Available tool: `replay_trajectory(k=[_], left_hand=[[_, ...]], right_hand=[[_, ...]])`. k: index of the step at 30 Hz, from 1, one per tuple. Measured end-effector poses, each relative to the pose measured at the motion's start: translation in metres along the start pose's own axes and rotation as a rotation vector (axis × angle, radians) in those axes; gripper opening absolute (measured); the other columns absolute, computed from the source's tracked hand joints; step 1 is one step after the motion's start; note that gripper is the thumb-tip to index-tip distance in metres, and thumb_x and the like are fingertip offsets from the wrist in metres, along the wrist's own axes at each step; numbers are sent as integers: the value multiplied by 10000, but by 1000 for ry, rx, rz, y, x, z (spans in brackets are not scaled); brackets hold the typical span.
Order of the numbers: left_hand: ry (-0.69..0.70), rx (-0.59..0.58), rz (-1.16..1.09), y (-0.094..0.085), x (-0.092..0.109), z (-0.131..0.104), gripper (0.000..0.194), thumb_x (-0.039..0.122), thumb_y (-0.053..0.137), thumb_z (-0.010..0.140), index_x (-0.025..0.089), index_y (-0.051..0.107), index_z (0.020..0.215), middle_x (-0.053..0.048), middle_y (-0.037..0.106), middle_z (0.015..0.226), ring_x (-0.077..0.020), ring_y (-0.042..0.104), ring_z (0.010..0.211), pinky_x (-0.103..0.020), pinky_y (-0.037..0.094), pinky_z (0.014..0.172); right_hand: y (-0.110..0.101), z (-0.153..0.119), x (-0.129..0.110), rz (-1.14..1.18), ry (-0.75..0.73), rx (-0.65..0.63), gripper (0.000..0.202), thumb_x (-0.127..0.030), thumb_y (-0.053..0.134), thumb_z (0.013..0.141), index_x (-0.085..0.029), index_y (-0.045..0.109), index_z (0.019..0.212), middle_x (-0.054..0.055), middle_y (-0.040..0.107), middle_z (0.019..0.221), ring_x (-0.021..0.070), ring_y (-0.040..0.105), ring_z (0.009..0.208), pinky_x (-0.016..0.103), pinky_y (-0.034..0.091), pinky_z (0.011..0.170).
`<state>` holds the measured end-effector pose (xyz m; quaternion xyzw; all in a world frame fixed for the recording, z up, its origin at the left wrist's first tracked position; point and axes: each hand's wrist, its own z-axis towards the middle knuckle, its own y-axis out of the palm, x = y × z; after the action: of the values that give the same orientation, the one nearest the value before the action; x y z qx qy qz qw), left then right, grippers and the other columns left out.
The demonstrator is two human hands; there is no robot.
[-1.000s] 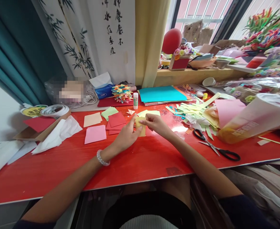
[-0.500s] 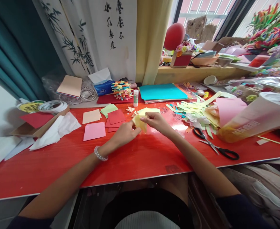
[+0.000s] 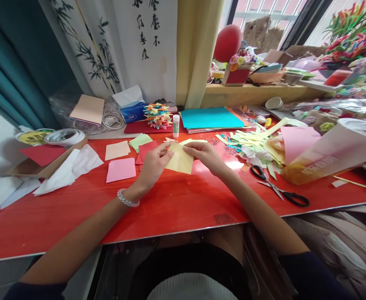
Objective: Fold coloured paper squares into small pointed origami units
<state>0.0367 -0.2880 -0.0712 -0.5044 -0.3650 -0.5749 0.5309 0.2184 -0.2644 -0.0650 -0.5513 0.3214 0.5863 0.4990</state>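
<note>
A yellow square of paper (image 3: 180,160) is held up above the red table, opened out with faint creases. My left hand (image 3: 155,161) pinches its left edge, and a clear beaded bracelet circles that wrist. At the upper right corner, my right hand (image 3: 205,153) grips the same sheet between thumb and fingers. Behind the hands lie pale yellow paper (image 3: 198,141) and a glue stick (image 3: 175,126) standing upright. Left of my left hand are pink squares (image 3: 120,170), red squares (image 3: 145,151), partly hidden by the hand, a green square (image 3: 140,142) and peach squares (image 3: 117,150).
Black-handled scissors (image 3: 279,189) lie open on the right, below a heap of paper strips (image 3: 254,143). A large plastic cup (image 3: 332,154) lies on its side there. A cardboard box (image 3: 47,164) stands left. Teal sheets (image 3: 212,118) and a folded-paper ball (image 3: 158,115) sit at the back.
The yellow paper, folded or bunched between my fingers before, is now spread out flat. My left hand has shifted left and up to its edge. The view has tilted slightly.
</note>
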Motion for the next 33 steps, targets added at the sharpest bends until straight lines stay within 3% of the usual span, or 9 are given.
replay_trajectory(k=[5,9,15,20,23,26,33], left_hand=[[40,68,89,0,5,-1,295,328,586,828,227,690,1085,-39,701,1056,-175,629,876,-258,502,673],[34,36,57,-1,8,-1,323,367,596,822,221,690,1095,-54,693,1098,-186,626,944,-276,515,750],[-33,-4,-58,1,14,0,405,466,549,848,116,713,967,-115,705,894,-126,621,633,-253,538,572],[-75,13,-58,0,16,1,437,502,541,845,137,673,1047,-97,700,884,-117,619,607,-234,539,537],[-30,-25,15,0,11,1,386,428,600,822,162,661,1094,-86,699,971,-143,643,745,-228,548,596],[23,8,84,-1,5,0,324,342,601,828,177,668,1100,-71,694,1014,-166,643,882,-255,555,715],[109,83,110,1,4,-3,341,274,597,831,187,618,1160,-55,673,961,-162,637,891,-288,542,790]], right_hand=[[0,-2,-2,97,47,8,218,-382,630,797,-168,674,801,47,636,798,147,576,735,287,464,664],[0,-2,-2,98,56,26,226,-385,624,800,-164,669,785,46,623,771,139,559,702,279,442,635],[0,-2,-4,18,38,59,241,-374,586,806,-152,665,754,22,579,690,116,493,625,272,385,579],[1,-4,-7,-257,-84,135,226,-332,565,817,-153,663,720,19,599,688,117,469,634,272,331,570],[2,-5,-7,-344,-122,148,232,-328,559,824,-156,657,704,20,617,700,122,484,653,273,327,577],[2,-5,-6,-294,-91,130,254,-364,576,818,-156,647,693,17,606,689,120,485,649,269,327,573],[2,-5,-8,-77,7,108,284,-415,604,801,-148,654,716,8,559,667,103,458,610,260,325,552]])
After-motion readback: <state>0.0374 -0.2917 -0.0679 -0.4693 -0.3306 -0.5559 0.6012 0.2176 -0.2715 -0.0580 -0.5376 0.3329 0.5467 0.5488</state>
